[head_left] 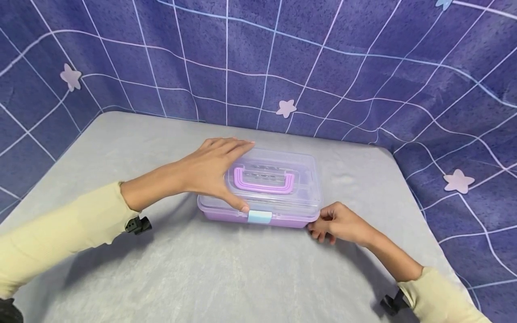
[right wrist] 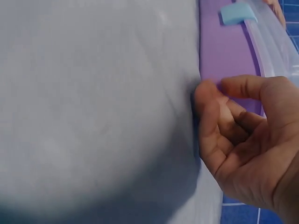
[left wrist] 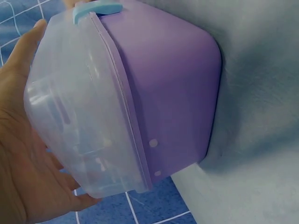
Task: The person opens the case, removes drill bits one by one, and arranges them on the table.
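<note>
A rectangular storage box (head_left: 278,221) with a purple base sits on the grey cloth. It has a clear lid (head_left: 307,179), a folded-down purple handle (head_left: 264,186) and a light-blue front latch (head_left: 260,217). My left hand (head_left: 208,168) spreads over the lid's left part, thumb at the front rim and long fingers toward the back edge. Whether its palm touches the lid cannot be told. At the box's lower front right corner is my right hand (head_left: 337,223), fingers curled and thumb close to them; no object shows between them in the right wrist view.
A grey cloth (head_left: 226,278) covers the table. Behind and beside it hangs a blue-purple curtain (head_left: 153,54) with a grid pattern and stars. Small black cameras sit at both cuffs. The lid's clear plastic shows moulded compartments near the handle.
</note>
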Tool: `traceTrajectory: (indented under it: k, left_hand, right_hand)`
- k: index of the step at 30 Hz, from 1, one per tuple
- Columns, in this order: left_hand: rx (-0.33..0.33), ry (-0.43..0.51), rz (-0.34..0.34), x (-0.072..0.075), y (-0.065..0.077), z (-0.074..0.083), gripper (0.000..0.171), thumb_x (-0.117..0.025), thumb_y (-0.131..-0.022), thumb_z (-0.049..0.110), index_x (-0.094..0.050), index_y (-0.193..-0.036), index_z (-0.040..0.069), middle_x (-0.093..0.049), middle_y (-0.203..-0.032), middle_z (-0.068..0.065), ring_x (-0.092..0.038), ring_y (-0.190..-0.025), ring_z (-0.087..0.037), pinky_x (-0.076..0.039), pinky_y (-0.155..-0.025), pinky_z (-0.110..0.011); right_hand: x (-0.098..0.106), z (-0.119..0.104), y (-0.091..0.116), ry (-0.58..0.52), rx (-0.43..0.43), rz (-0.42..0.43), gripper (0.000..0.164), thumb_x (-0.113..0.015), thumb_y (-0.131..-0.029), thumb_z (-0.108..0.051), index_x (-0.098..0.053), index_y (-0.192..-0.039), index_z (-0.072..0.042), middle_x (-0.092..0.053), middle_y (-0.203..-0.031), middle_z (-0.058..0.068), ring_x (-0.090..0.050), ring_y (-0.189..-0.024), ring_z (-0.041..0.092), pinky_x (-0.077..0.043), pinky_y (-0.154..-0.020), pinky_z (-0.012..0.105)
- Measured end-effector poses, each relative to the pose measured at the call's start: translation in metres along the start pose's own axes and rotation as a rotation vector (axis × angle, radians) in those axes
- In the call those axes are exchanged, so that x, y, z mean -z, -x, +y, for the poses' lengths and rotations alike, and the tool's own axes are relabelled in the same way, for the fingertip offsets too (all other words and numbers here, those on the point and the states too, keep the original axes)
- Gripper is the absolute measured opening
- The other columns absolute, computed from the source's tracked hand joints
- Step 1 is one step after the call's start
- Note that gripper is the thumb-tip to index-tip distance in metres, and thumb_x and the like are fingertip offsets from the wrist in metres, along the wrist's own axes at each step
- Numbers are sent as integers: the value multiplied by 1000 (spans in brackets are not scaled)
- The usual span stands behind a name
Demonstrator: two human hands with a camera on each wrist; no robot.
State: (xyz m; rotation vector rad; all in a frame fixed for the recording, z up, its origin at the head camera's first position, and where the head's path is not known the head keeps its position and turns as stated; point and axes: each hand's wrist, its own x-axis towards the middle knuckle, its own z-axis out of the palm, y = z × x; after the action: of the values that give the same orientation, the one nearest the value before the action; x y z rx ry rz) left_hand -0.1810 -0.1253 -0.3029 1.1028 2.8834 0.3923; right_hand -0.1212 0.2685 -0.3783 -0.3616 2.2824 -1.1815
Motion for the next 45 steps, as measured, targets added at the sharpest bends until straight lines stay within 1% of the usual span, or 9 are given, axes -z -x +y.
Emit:
traceTrajectory:
  k: [5,10,13,16,18,23,27,39,45]
  left_hand:
    - [12,13,-17,-1,0,0,155,-81,-64,99,-24,-181,17,-30,-186,-14,-27,-174,-39,-18,-140,-66]
    - [15,19,-21,-2,-1,-1,155,-82,-63,98,-24,-181,16,-29,-187,-13,-25,-174,-40,-17,-140,-68]
    - [9,12,-19,-3,-2,-2,154,-82,-64,98,-25,-181,15,-30,-186,-14,-27,-173,-40,-18,-139,-68]
    - [2,1,-11,-3,-2,-1,152,-82,-64,97,-27,-180,14,-33,-185,-14,-29,-171,-39,-20,-138,-67]
    - [-1,-4,-7,-3,-3,-1,151,-82,-65,97,-30,-179,13,-35,-183,-14,-31,-170,-39,-22,-137,-66]
    - [-2,-16,-9,-3,-4,-2,149,-83,-65,96,-32,-178,13,-36,-182,-14,-33,-168,-39,-24,-136,-67]
    - [2,-22,-11,-4,-4,-3,150,-82,-64,97,-31,-179,15,-36,-182,-13,-33,-168,-39,-23,-137,-67]
    - [8,-19,0,-6,-4,-2,149,-83,-64,95,-31,-179,14,-37,-181,-15,-35,-167,-39,-24,-137,-66]
    - [8,-23,1,-5,-4,-1,148,-84,-65,94,-32,-178,13,-37,-180,-15,-35,-166,-40,-23,-137,-66]
  right_hand:
    - [-16,-4,3,-178,-55,-80,33,-75,-107,-25,-84,-107,6,-84,-85,7,-75,-67,12,-58,-53,25]
    - [-35,-5,3,-379,-105,-99,39,-74,-109,-29,-83,-115,8,-87,-91,3,-74,-66,9,-57,-54,23]
    - [-46,-6,5,-465,-121,-110,44,-73,-110,-31,-78,-134,6,-88,-98,2,-73,-67,7,-58,-56,22]
    - [-56,-10,5,-523,-117,-142,56,-70,-112,-30,-63,-156,4,-87,-107,4,-74,-71,7,-60,-59,22]
    - [-62,-13,4,-552,-104,-162,62,-69,-112,-29,-54,-163,4,-85,-112,6,-74,-73,7,-61,-61,22]
    - [-77,-22,-5,-640,-45,-161,50,-66,-114,-25,-62,-150,8,-84,-111,4,-72,-73,6,-61,-65,22]
    - [-88,-28,-12,-704,-22,-132,38,-65,-115,-26,-70,-136,5,-84,-101,-3,-68,-68,5,-58,-63,20]
    - [-118,-46,-23,-848,-59,59,42,-61,-118,-37,-75,-128,0,-80,-77,-11,-55,-49,2,-46,-49,18]
    - [-130,-49,-25,-884,-48,161,42,-63,-115,-34,-76,-124,5,-80,-72,-7,-58,-47,4,-49,-46,20]
